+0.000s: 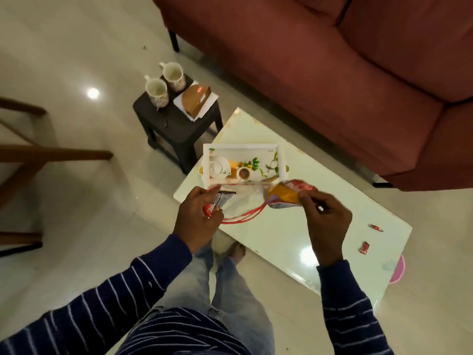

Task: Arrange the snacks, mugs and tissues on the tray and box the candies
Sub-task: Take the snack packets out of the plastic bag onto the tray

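Note:
My left hand (198,216) grips a clear plastic bag with red handles (243,212) that holds a dark snack packet (225,197). An orange and red snack packet (289,193) is pinched in my right hand (326,219), just above the near right corner of the white printed tray (242,147) on the pale coffee table (294,239). Two wrapped red candies (364,247) (376,227) lie on the table's right part. Two floral mugs (156,90) (174,75) and a wooden tissue holder (195,99) with white tissues stand on a dark stool (176,124).
A maroon sofa (332,73) runs along the far side of the table. Wooden chair legs (51,152) stand at the left. A pink object (399,270) peeks out under the table's right edge. My legs and a bare foot (235,252) are by the table's near side.

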Motion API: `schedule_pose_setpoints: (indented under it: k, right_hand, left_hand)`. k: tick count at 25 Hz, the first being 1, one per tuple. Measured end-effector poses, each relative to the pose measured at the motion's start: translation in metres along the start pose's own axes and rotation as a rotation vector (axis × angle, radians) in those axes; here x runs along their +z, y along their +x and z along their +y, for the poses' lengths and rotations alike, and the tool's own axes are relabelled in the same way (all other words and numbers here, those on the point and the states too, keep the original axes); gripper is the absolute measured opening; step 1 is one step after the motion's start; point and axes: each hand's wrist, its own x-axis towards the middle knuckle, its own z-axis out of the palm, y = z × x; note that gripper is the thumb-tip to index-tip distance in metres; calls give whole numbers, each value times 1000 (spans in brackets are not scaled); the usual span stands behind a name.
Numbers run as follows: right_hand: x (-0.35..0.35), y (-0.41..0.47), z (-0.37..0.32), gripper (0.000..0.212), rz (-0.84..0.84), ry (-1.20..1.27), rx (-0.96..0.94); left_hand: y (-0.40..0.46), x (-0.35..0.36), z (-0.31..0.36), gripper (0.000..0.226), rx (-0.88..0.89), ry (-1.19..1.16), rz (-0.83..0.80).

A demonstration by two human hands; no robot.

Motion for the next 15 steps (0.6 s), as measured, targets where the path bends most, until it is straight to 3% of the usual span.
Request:
schedule_pose_setpoints:
  k: [4, 9, 15]
  right_hand:
    - [27, 63, 68, 18, 20, 139, 111]
    - [81, 133, 166, 48, 73, 252, 244]
    - [160, 178, 253, 43, 41, 449, 490]
  left_hand:
    - [12, 32, -27, 46, -15, 172, 77]
    - [37, 69, -70, 49, -53, 311, 77]
    - [71, 104, -96, 49, 3, 180, 73]
